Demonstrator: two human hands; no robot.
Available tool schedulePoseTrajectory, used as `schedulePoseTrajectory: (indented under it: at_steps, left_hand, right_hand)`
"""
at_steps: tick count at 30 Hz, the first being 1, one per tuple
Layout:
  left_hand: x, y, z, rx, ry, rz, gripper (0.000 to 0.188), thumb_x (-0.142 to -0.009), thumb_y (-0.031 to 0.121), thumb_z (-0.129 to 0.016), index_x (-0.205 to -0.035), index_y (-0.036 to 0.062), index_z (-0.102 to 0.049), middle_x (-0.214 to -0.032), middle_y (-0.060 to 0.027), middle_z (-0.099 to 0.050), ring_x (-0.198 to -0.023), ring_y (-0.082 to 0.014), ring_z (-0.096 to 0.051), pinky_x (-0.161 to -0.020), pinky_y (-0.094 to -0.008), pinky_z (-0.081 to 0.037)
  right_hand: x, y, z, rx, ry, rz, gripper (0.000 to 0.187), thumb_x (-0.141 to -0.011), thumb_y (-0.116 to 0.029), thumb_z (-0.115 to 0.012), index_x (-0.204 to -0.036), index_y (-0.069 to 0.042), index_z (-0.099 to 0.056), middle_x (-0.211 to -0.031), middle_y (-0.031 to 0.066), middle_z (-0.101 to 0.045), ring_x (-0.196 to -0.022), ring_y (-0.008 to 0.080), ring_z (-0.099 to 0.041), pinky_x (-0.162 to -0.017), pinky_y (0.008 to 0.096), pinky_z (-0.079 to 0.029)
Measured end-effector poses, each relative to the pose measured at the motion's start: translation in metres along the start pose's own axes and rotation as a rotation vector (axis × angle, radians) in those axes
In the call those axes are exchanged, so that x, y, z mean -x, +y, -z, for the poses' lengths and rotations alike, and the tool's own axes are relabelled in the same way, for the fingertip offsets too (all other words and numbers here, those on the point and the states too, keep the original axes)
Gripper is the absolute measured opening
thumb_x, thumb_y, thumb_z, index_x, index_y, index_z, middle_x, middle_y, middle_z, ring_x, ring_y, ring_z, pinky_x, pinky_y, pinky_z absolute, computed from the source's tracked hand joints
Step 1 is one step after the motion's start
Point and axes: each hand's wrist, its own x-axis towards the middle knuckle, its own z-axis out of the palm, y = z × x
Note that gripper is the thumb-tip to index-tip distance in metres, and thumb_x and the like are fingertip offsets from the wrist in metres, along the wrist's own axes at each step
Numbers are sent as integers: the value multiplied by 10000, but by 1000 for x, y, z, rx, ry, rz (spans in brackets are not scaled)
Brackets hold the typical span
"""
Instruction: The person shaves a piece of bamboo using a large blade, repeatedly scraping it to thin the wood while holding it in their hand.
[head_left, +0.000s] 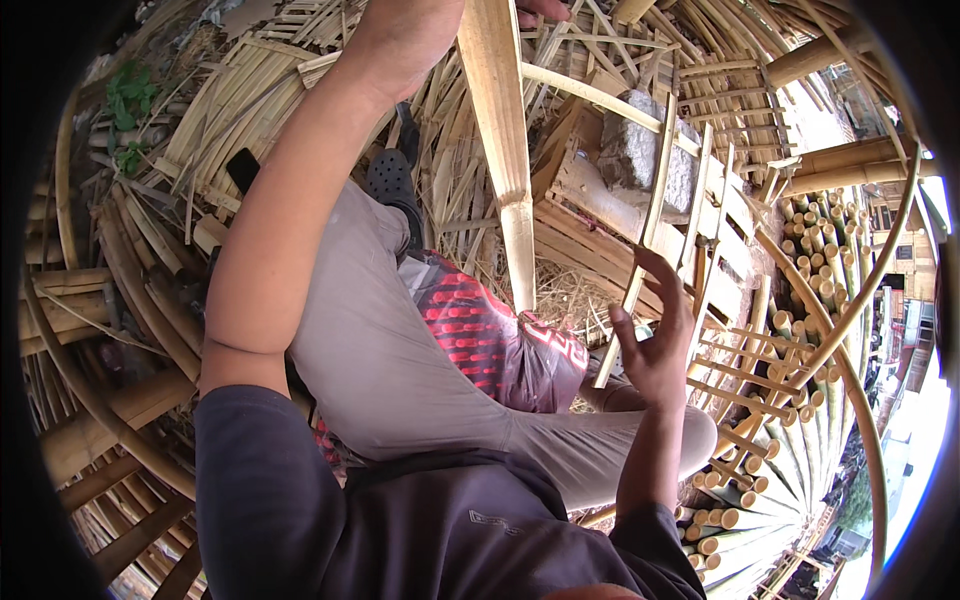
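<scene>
Between the knees, wide bamboo strip [495,130] slants down, lower end over or against a red-and-black cloth [465,325]; cloth probably pads the legs from edges. Left hand [415,40] up at the strip's far part, likely steadying it; mostly cut off by top edge, so can't tell how the fingers close. Fingertips [545,8] show past the strip's right side, owner unclear. Right hand [658,345] raised, thumb and fingers spread wide, nothing clearly held; thin slat [655,190] passes just beside, contact unclear. Stone block [648,150] sits on wooden crate [590,240], maybe as a weight. Bamboo poles [815,240] stacked at right, probably to stay within reach.
</scene>
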Motion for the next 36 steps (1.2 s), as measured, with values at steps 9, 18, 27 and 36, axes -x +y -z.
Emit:
schedulePoseTrajectory:
  at_steps: [9, 18, 27, 36]
  left_hand:
    - [-12, 3, 53, 377, 94, 223, 689, -1052, 595, -292, -1104, 25, -675, -1074, -139, -727, -925, -230, -701, -875, -358, -577]
    - [-6, -4, 81, 297, 178, 284, 679, -1070, 563, -270, -1147, 2, -643, -1131, -145, -714, -971, -210, -671, -842, -353, -568]
    - [13, -14, 26, 199, 510, 338, 782, -1016, 617, -332, -1455, -29, -374, -1330, -211, -528, -1038, -227, -581, -895, -367, -480]
    - [89, -23, -93, -54, -135, 334, 614, -1047, 439, -487, -1363, -87, -464, -1223, -236, -589, -1052, -249, -602, -890, -360, -473]
  right_hand:
    - [-36, -40, -46, -197, -250, 44, 563, -845, -175, -797, -1329, -21, -554, -1102, 190, -729, -1061, 335, -706, -906, 408, -549]
    - [-31, -38, -72, -555, -434, -108, 290, -913, -12, -714, -1189, 49, -646, -978, 131, -751, -975, 184, -727, -859, 308, -566]
    - [-15, -28, -75, -1006, -312, -343, 298, -949, 15, -665, -1240, 60, -617, -963, 103, -753, -881, 93, -671, -788, 244, -526]
    - [-79, -43, -42, -693, 239, -96, 272, -972, 0, -627, -1227, 67, -560, -922, 140, -756, -849, 79, -650, -732, 220, -497]
